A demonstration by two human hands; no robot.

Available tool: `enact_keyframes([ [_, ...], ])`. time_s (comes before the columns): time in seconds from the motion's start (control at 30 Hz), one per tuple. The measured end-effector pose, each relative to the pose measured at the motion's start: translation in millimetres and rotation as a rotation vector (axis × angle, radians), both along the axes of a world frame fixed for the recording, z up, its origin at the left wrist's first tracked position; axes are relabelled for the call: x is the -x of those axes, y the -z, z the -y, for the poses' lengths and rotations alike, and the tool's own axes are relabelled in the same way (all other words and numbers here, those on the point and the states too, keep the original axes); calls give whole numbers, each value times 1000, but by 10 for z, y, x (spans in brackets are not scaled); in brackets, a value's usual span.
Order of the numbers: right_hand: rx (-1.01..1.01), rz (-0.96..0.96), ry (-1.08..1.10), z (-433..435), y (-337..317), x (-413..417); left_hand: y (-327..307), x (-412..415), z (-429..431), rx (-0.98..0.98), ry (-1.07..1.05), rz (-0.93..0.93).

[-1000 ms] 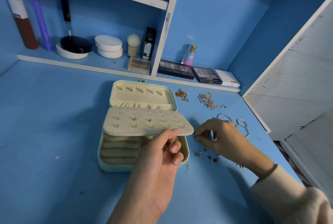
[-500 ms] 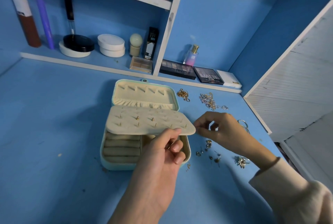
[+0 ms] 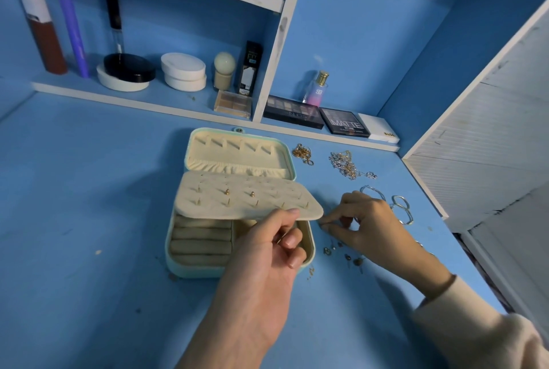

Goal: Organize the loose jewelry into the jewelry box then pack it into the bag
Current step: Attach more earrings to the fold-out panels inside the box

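A pale green jewelry box (image 3: pixel 190 270) lies open on the blue desk, lid back. My left hand (image 3: pixel 267 253) pinches the front edge of its cream earring panel (image 3: pixel 237 199) and holds it lifted over the ring rolls; several studs stick through the panel. My right hand (image 3: pixel 365 220) is just right of the panel's corner, thumb and forefinger pinched together on something too small to make out. Small loose earrings (image 3: pixel 347 255) lie under that hand. Gold chains (image 3: pixel 301 153), a mixed chain tangle (image 3: pixel 346 165) and silver bangles (image 3: pixel 401 208) lie farther back and right. No bag is visible.
A low shelf along the back wall carries cosmetics: round compacts (image 3: pixel 183 71), bottles (image 3: pixel 47 33), eyeshadow palettes (image 3: pixel 344 120) and a perfume bottle (image 3: pixel 318 88). A white slatted panel (image 3: pixel 487 137) bounds the desk on the right, and the desk's edge (image 3: pixel 475 273) drops off there.
My right hand rose from the earring pile toward the panel's right corner, then dipped a little lower beside it. My left hand has kept the panel lifted throughout.
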State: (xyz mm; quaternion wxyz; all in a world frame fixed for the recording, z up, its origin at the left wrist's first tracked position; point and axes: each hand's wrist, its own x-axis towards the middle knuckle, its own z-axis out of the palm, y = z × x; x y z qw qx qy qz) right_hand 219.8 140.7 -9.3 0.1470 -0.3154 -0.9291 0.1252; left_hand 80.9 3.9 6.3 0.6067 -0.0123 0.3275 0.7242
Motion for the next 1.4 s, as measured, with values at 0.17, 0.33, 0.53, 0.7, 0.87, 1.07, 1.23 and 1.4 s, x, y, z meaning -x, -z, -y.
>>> enact_keyframes([
  [0.17,31,-4,34,7,-26,14,-6,0,2,-2,-3,3],
  [0.33,37,21,27,-1,-52,12,-5,-1,0,-3,-2,4],
  [0.53,-20,24,28,1,-18,29,-4,-5,-5,-7,1,6],
  [0.7,32,32,66,-7,-37,72,8,-6,-2,-12,-9,4],
  [0.87,435,-256,92,-14,-357,201,27,-8,-14,-24,-22,8],
  [1.07,601,-247,14,6,-495,380,35,-10,-21,-27,-25,11],
  [1.23,645,-256,29,3,-467,397,30,-8,-15,-36,-11,16],
  [1.4,676,-254,15,9,-450,412,27,6,-16,-53,-1,33],
])
